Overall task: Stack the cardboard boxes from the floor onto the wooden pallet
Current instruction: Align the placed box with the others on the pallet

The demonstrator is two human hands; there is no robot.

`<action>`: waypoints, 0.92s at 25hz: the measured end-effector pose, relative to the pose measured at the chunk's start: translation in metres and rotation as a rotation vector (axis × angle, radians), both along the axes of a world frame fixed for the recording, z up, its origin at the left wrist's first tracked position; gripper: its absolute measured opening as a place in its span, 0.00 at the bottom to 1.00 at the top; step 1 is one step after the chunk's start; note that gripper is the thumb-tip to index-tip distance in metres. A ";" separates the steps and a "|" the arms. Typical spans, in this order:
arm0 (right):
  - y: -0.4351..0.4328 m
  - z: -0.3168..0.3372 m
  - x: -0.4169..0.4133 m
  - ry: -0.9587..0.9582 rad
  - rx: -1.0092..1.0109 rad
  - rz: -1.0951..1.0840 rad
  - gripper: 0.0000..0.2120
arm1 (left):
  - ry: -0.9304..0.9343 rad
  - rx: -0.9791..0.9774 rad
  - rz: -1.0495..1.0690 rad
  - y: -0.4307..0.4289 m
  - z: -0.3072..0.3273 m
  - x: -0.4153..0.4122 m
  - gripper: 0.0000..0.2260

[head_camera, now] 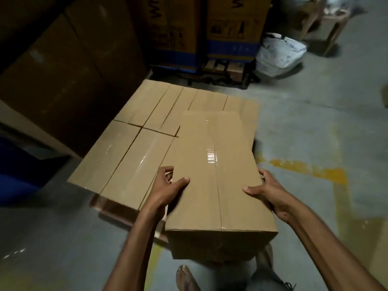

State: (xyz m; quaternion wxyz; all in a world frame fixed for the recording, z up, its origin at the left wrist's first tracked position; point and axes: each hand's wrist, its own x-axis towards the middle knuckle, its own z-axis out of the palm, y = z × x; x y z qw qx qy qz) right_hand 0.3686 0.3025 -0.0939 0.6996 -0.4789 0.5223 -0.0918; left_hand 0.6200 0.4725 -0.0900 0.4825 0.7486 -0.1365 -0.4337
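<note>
A long taped cardboard box (pixel 212 164) is held in the air between both hands, its far end over the stacked boxes. My left hand (pixel 168 190) grips its left side, thumb on the top face. On the opposite side my right hand (pixel 270 192) grips it the same way. Below and to the left lies a flat layer of several cardboard boxes (pixel 134 143) on the wooden pallet (pixel 109 208), of which only a front corner shows. My feet stand under the box's near end.
A tall dark carton wall (pixel 63 80) rises at the left. Printed cartons with blue bands (pixel 201 34) stand behind on another pallet. A white sack (pixel 279 53) and a wooden stool (pixel 327 24) sit at the back right. Grey floor with yellow paint marks (pixel 315 169) lies right.
</note>
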 end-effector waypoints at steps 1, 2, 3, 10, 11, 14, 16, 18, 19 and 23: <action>0.015 -0.007 -0.008 0.001 0.019 -0.046 0.40 | 0.008 0.004 -0.045 0.006 -0.006 -0.002 0.30; 0.028 -0.013 -0.016 0.005 0.028 -0.085 0.40 | 0.015 0.006 -0.078 0.012 -0.011 -0.006 0.31; 0.042 -0.021 -0.025 0.014 0.030 -0.120 0.40 | 0.029 0.010 -0.115 0.018 -0.016 -0.012 0.33; 0.091 -0.080 -0.092 0.040 0.040 -0.240 0.41 | -0.045 0.028 -0.266 0.028 -0.071 -0.072 0.30; 0.094 -0.088 -0.099 0.035 0.041 -0.245 0.41 | -0.049 0.024 -0.277 0.028 -0.079 -0.080 0.30; 0.102 -0.110 -0.114 0.048 0.036 -0.299 0.44 | -0.050 0.014 -0.346 0.025 -0.100 -0.094 0.31; 0.101 -0.120 -0.112 0.051 0.028 -0.326 0.48 | -0.035 -0.006 -0.353 0.016 -0.117 -0.089 0.31; 0.093 -0.130 -0.101 0.053 -0.004 -0.335 0.49 | 0.002 -0.036 -0.336 0.004 -0.135 -0.077 0.30; 0.086 -0.136 -0.093 0.056 -0.028 -0.338 0.49 | 0.004 -0.046 -0.339 -0.003 -0.144 -0.069 0.29; 0.058 -0.162 -0.049 0.035 -0.091 -0.315 0.44 | -0.007 -0.064 -0.339 -0.027 -0.166 -0.023 0.28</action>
